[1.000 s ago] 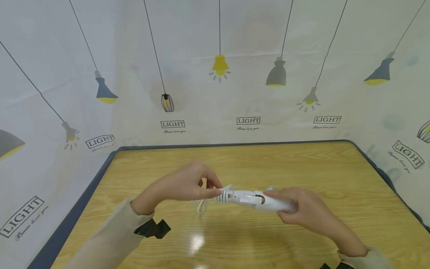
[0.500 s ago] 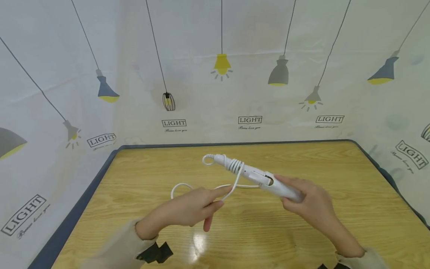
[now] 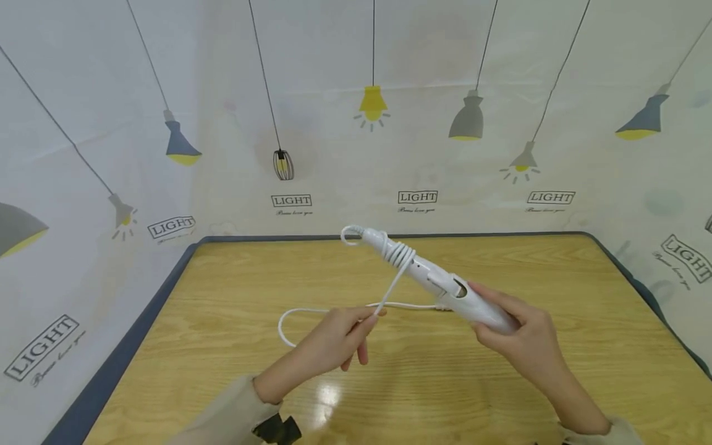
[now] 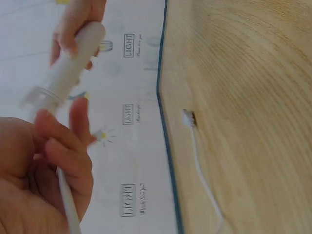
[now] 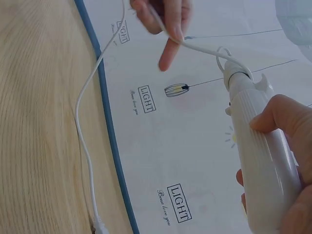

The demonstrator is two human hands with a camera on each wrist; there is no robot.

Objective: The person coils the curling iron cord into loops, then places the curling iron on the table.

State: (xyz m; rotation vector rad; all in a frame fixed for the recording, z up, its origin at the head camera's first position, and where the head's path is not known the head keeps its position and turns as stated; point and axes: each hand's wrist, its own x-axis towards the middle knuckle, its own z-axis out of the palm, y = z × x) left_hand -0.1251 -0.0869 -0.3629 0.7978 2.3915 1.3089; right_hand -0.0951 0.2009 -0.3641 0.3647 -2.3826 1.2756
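A white hair iron [image 3: 485, 311], slim and stick-shaped, tilts up to the left above the table. My right hand [image 3: 531, 343] grips its thick lower end, thumb along the ribbed side in the right wrist view. Several turns of white cord [image 3: 394, 288] wind round the narrow upper part, and a small loop stands at its tip. Between thumb and forefinger my left hand [image 3: 336, 343] pinches the cord a short way below the turns, drawing it taut. The remaining cord curves behind that hand onto the table, ending in a white plug [image 4: 187, 118].
The wooden table [image 3: 233, 278] has a dark blue edging along its back and sides. Close behind it stand pale wall sheets [image 3: 334, 167] printed with lamps and lettering. Light glares off the table's front part.
My left hand has come away from the wound turns, down and then slightly right and up, and now pinches the cord. The iron's narrow end has swung upward in my right hand.
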